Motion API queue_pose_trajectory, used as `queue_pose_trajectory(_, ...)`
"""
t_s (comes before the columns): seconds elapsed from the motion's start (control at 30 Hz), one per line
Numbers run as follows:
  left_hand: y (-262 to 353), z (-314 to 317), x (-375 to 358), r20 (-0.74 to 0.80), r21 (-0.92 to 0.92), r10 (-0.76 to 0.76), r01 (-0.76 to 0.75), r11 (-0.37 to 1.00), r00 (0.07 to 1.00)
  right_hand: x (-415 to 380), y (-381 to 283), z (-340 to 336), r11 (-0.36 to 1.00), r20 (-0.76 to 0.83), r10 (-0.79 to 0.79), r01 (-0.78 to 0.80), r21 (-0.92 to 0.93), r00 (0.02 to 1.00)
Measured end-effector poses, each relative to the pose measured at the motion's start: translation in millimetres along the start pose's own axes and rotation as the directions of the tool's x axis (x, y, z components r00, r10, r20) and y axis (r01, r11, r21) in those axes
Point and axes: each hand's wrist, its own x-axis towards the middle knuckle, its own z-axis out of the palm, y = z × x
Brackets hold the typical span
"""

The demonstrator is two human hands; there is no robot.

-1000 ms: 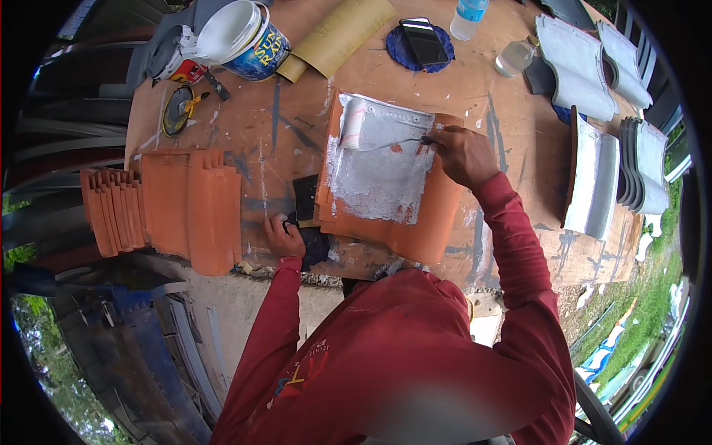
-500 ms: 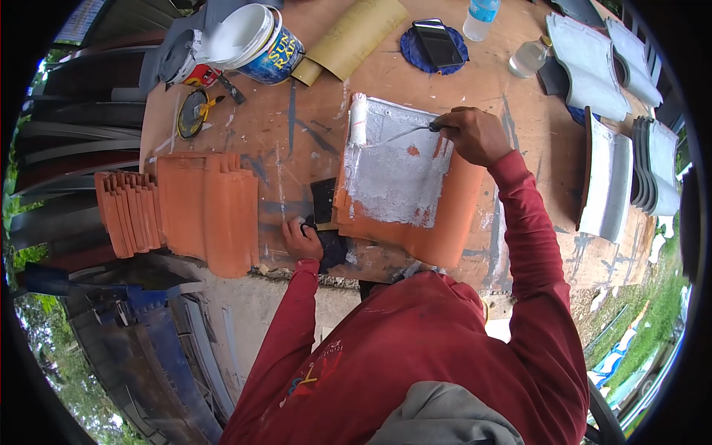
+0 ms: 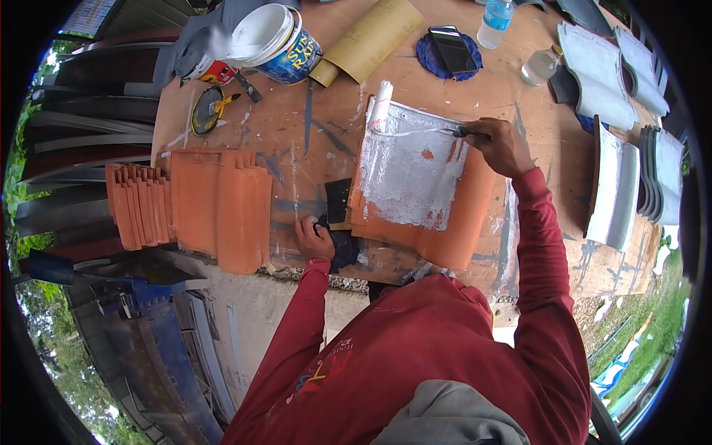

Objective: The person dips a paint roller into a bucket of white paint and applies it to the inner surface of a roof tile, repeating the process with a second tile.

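My right hand (image 3: 503, 146) is closed around the handle of a paint roller (image 3: 380, 107). The white roller head lies at the upper left of an orange roof tile (image 3: 460, 231), its top end past the tile's far edge. Grey-white paint (image 3: 408, 174) coats much of the tile, with orange patches showing through. Fingers curled, my left hand (image 3: 314, 239) rests at the table's near side over something dark, mostly hidden by the fingers. Beside it lie a dark crumpled cloth (image 3: 343, 251) and a flat black piece (image 3: 337, 199) against the tile's left edge.
Stacked orange tiles (image 3: 222, 211) stand at left. Behind are a paint bucket (image 3: 285, 55), a paint lid (image 3: 208, 111), a curved tan sheet (image 3: 374, 37), a phone (image 3: 454, 50) and bottles (image 3: 540, 67). Grey-painted tiles (image 3: 614, 182) line the right side of the wooden table (image 3: 552, 148).
The roller has slid toward the tile's far edge and now leans slightly, with my right hand moving along. My left hand stays in place. The whole view has shifted a little.
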Motion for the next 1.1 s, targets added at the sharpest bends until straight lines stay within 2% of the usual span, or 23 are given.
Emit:
queue_pose_trajectory(0.03,-1,0,1,0.011,-0.005,-0.005,0.006,1.0,1.0,-4,0,2,0.997,-0.017,0.034,-0.032,0.077,0.999)
queue_pose_trajectory(0.1,0,1,1,0.029,-0.017,-0.005,0.006,1.0,1.0,-6,0,7,0.994,0.029,0.09,-0.092,0.064,0.995)
queue_pose_trajectory(0.17,0,2,0,-0.012,-0.005,0.02,-0.02,1.0,1.0,-2,4,25,1.0,0.006,-0.009,0.009,-0.014,1.0)
queue_pose_trajectory(0.23,0,5,-3,-0.028,-0.005,0.03,-0.03,1.0,0.999,1,0,36,1.0,-0.027,-0.015,0.016,0.018,1.0)
queue_pose_trajectory(0.3,0,4,0,-0.054,0.007,0.03,-0.03,1.0,0.998,1,-5,39,0.973,-0.034,0.077,-0.068,0.22,0.996)
queue_pose_trajectory(0.37,1,1,1,0.023,-0.03,-0.015,0.016,0.999,1.0,-4,-8,43,0.958,-0.029,0.021,-0.012,0.286,0.999)
queue_pose_trajectory(0.43,1,-2,2,0.028,-0.035,-0.017,0.018,0.999,0.999,-24,-32,41,0.753,0.062,0.299,-0.275,0.597,0.952)
queue_pose_trajectory(0.57,-2,1,-2,0.04,0.002,-0.026,0.026,1.0,0.999,-48,-57,76,0.52,0.145,0.389,-0.346,0.781,0.91)
queue_pose_trajectory(0.63,0,1,1,0.023,-0.02,-0.017,0.018,1.0,1.0,-50,-61,101,0.519,0.162,0.399,-0.368,0.772,0.902)
queue_pose_trajectory(0.7,4,0,0,0.008,-0.046,-0.01,0.011,0.999,1.0,-50,-74,120,0.667,0.041,0.418,-0.336,0.665,0.908)
queue_pose_trajectory(0.73,5,0,1,0.001,-0.044,-0.002,0.002,0.999,1.0,-53,-79,126,0.668,0.039,0.416,-0.335,0.664,0.908)
queue_pose_trajectory(0.8,4,-3,2,-0.007,-0.041,0.007,-0.008,0.999,1.0,-70,-91,139,0.786,0.054,0.307,-0.286,0.548,0.95)
queue_pose_trajectory(0.87,4,-1,1,-0.025,-0.037,0.019,-0.02,0.999,1.0,-96,-98,151,0.9,-0.042,0.134,-0.104,0.423,0.99)
queue_pose_trajectory(0.93,3,0,1,-0.03,-0.033,0.017,-0.018,0.999,0.999,-121,-105,156,0.886,0.07,0.144,-0.16,0.435,0.987)
queue_pose_trajectory(0.97,3,0,1,-0.034,-0.023,0.021,-0.022,1.0,0.999,-134,-112,157,0.889,0.073,0.14,-0.158,0.43,0.987)
queue_pose_trajectory(1.03,3,0,2,-0.043,-0.032,0.02,-0.022,0.999,0.999,-148,-131,151,0.806,0.127,0.215,-0.249,0.537,0.968)
queue_pose_trajectory(1.1,2,-2,1,-0.043,-0.042,0.026,-0.028,0.999,0.999,-145,-137,156,0.804,0.107,0.214,-0.238,0.545,0.971)
